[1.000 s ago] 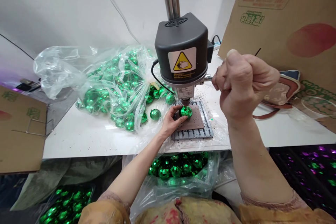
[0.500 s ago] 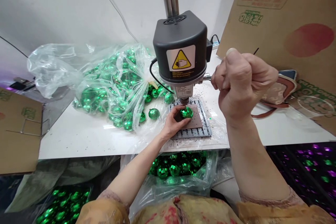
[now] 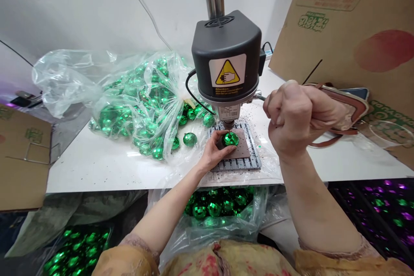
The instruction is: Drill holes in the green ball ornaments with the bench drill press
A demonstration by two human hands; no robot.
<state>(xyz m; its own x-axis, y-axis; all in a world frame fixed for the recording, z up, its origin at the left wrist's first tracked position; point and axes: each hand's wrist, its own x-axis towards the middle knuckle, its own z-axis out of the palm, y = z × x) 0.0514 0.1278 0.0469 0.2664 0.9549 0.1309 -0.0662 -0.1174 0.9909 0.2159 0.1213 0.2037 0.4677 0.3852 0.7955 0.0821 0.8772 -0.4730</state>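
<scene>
We cup the green mirror ball (image 3: 231, 139) in left hand (image 3: 213, 152), fingers curled snug round it, centre of frame on brown pad (image 3: 244, 148), right under bench drill (image 3: 226, 56) spindle; right hand (image 3: 299, 120) clenched in tight fist on feed lever (image 3: 258, 95), steady grip both sides

White table (image 3: 97, 172), bagged mirror balls (image 3: 129, 112), bench drill (image 3: 226, 56)

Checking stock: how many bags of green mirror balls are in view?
3: a bag on the bench, one below its edge, one lower left; more may be hidden.
</scene>
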